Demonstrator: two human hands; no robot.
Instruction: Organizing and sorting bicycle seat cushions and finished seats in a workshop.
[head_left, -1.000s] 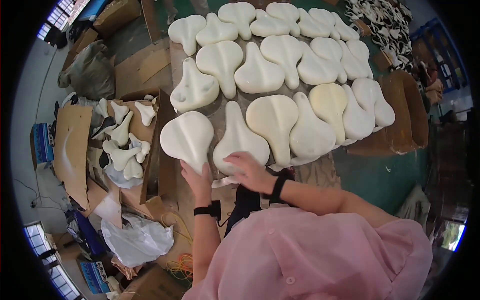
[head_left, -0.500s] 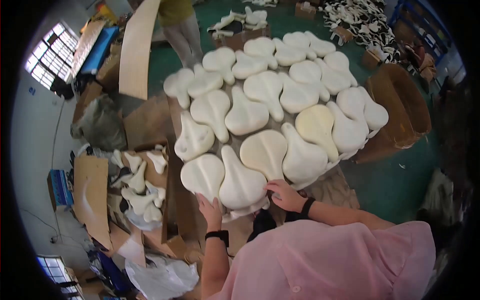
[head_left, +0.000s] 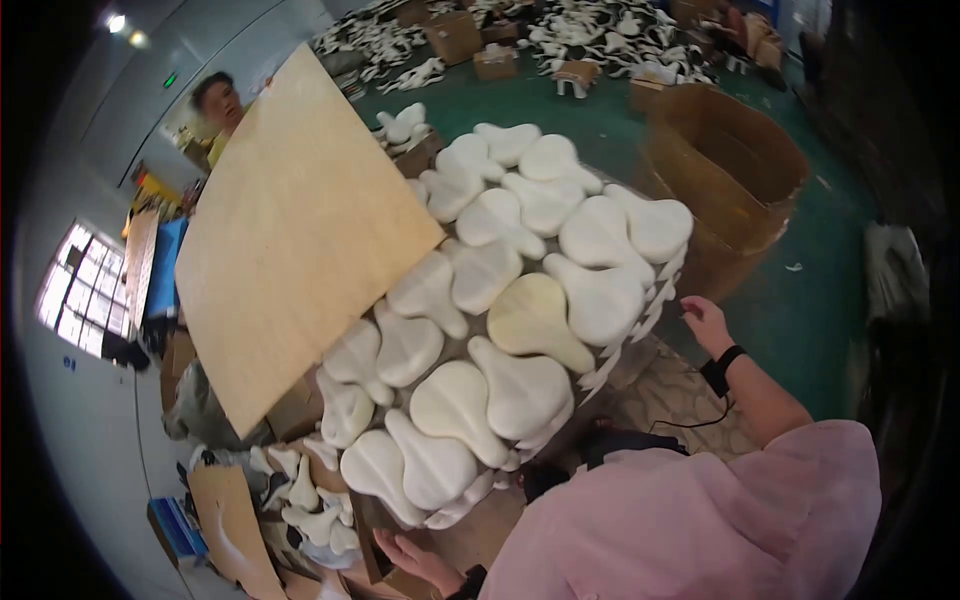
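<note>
cream-white foam saddles [head_left: 520, 330], seemingly tan board [head_left: 290, 240]

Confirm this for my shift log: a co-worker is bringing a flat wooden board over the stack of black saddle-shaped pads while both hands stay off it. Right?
Not quite: in the head view the saddle-shaped pads are white or cream, not black. The flat wooden board does come over them, and the left hand and right hand are off it.

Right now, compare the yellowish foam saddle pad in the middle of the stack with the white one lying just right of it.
The yellowish foam saddle pad is cream-yellow; the white foam saddle pad is pale white. The yellowish one lies inside the layer, ringed by other pads; the white one lies at the stack's right edge, nearest the right hand. Both share the same pear-like saddle shape, lie flat on the top layer, and neither is touched by the hands.
</note>
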